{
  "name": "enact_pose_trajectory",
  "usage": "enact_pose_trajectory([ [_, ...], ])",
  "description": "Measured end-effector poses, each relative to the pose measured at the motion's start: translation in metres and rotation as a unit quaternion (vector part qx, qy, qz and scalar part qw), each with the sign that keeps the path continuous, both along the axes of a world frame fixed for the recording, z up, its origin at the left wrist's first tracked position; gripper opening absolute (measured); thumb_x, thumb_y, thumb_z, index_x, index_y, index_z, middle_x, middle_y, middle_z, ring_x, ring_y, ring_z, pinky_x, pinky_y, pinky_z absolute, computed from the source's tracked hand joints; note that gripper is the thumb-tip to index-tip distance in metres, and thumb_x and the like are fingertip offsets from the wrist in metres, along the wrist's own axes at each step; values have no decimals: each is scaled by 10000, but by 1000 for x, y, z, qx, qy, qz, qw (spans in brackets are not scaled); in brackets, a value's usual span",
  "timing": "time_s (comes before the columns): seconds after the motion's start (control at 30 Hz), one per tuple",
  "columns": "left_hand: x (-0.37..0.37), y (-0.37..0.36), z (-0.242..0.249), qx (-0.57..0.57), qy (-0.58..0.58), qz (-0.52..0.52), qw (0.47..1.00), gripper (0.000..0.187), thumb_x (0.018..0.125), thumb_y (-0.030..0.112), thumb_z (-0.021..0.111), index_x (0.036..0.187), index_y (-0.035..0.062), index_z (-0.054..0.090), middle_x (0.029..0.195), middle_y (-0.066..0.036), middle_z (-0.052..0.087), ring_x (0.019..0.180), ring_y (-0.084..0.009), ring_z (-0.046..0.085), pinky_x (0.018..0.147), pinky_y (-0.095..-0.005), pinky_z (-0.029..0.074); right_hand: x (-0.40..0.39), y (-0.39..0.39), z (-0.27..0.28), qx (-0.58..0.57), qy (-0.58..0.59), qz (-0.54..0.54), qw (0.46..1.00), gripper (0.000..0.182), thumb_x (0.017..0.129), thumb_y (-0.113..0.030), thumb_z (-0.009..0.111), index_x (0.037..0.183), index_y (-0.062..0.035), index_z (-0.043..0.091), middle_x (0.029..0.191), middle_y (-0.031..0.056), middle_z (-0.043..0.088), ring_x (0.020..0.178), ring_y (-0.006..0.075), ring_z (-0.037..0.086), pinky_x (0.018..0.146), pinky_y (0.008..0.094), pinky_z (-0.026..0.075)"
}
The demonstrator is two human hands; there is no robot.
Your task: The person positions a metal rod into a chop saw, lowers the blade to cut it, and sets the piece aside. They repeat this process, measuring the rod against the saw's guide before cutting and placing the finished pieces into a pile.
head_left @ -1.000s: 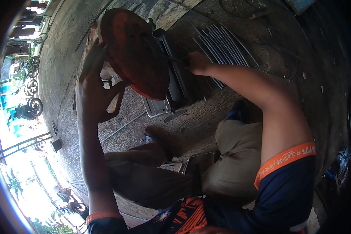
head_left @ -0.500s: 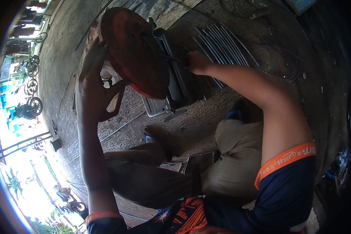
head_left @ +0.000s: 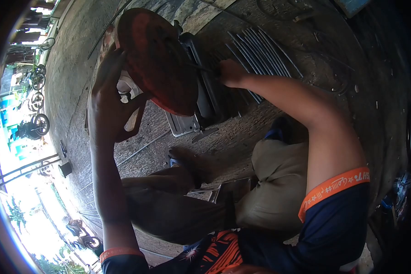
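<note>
A large reddish disc (head_left: pixel 157 64) stands tilted at the upper middle, on a machine with a dark metal body and a pale base plate (head_left: pixel 182 124). My left hand (head_left: pixel 112 98) is at the disc's left edge, fingers curved apart, with the fingertips and thumb against the rim. To the right of the disc, my right hand (head_left: pixel 230 73) is closed round the end of a thin dark rod (head_left: pixel 198 67) that reaches toward the disc's face. Shadow hides the fingers of that hand in part.
Several thin metal rods (head_left: pixel 265 52) lie side by side on the concrete floor (head_left: pixel 73 82) beyond my right hand. My bent legs (head_left: pixel 274 182) are below. A small dark block (head_left: pixel 65 170) lies at left, and motorbikes (head_left: pixel 40 124) stand outside.
</note>
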State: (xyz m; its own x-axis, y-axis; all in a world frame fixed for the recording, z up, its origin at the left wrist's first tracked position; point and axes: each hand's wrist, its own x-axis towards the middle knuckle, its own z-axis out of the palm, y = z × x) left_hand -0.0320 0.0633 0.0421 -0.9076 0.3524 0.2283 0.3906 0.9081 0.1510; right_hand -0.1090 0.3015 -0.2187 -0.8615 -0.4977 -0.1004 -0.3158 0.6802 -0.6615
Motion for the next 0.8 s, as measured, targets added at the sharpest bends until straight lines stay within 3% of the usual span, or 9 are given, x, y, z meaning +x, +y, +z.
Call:
enact_pose_trajectory([
  [0.07, 0, 1, 1, -2, 1, -1, 1000, 858, 555, 140, 866, 1328, 95, 496, 1360, -169, 481, 1222, -327, 508, 957, -420, 488, 0, 1, 0, -7, 16, 8, 1000, 210, 748, -139, 585, 869, 1, 684, 898, 240, 650, 918, 388, 626, 823, 464, 508],
  [0.8, -1, 0, -1, 3, 7, -8, 1000, 863, 546, 148, 870, 1325, 102, 502, 1366, -157, 477, 1228, -325, 502, 968, -424, 483, 0, -1, -2, 4, 21, 22, 1000, 192, 755, -137, 584, 850, -3, 683, 891, 227, 657, 916, 386, 628, 825, 474, 508],
])
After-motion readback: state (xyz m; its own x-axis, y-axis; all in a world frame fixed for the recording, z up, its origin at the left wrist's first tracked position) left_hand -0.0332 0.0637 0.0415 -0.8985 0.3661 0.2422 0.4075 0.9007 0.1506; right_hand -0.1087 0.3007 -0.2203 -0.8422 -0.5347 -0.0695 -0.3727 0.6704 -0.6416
